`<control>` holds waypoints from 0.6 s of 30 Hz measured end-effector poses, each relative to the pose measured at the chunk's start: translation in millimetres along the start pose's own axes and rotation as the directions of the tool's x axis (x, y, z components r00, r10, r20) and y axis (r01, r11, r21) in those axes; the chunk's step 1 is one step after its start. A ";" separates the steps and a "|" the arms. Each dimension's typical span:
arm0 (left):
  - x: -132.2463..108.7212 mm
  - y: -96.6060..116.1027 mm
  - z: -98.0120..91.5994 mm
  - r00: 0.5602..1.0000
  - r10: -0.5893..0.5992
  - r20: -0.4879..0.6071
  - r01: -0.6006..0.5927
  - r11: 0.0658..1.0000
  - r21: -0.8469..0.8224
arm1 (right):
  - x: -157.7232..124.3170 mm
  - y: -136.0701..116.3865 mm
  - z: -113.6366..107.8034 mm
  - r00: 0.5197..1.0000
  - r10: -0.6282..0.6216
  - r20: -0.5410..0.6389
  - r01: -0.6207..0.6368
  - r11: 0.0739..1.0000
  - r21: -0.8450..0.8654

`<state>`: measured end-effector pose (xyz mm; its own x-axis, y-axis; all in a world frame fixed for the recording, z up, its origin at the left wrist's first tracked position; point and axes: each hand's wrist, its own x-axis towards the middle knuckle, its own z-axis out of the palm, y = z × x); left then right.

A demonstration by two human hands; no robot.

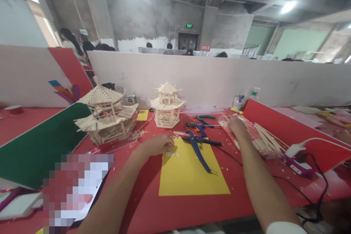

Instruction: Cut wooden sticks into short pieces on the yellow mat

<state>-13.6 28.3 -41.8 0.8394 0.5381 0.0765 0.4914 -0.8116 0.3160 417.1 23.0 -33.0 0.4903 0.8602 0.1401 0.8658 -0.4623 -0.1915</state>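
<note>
Lying right of the sheet (192,185) near the right hand (238,126), sticks (259,137) look light, brittle, best pinched mid-length; left hand (159,144) over sheet's far-left corner; grips unclear.

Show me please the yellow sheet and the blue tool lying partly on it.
Yellow sheet (192,177): head view, its bare lower part.
Blue tool (198,150): head view, its handle nearer the wearer.

"How's the left hand (160,144)?"
"Wrist (146,148) bent, fingers (168,140) curled, forearm (123,182) slanting in over the worktop's (145,212) near edge."
"And the right hand (238,126)?"
"Nearer the far edge, arm (260,179) stretched forward (its grip is hard to make out)."
</note>
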 end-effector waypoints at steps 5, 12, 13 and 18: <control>0.4 -1.3 1.6 1.000 -0.010 -0.016 0.010 1.000 0.004 | -0.3 -1.8 6.4 0.997 -0.081 0.019 0.080 0.996 0.045; 0.0 -1.4 2.3 1.000 -0.007 -0.011 0.007 1.000 -0.012 | -5.3 -9.0 5.6 0.996 -0.085 0.001 0.085 0.996 0.030; 0.0 -1.6 2.5 1.000 -0.007 -0.012 0.007 1.000 -0.016 | -6.1 -10.9 3.3 0.997 -0.077 -0.015 0.077 0.997 0.031; -0.5 -2.5 2.3 1.000 -0.002 -0.017 0.001 1.000 -0.020 | -13.2 -25.1 -13.0 0.980 -0.074 -0.185 0.086 0.995 0.056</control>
<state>-14.6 29.6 -44.8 0.8344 0.5433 0.0922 0.4879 -0.8062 0.3347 390.3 20.5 -17.4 0.4345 0.8376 0.3312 0.8979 -0.3739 -0.2324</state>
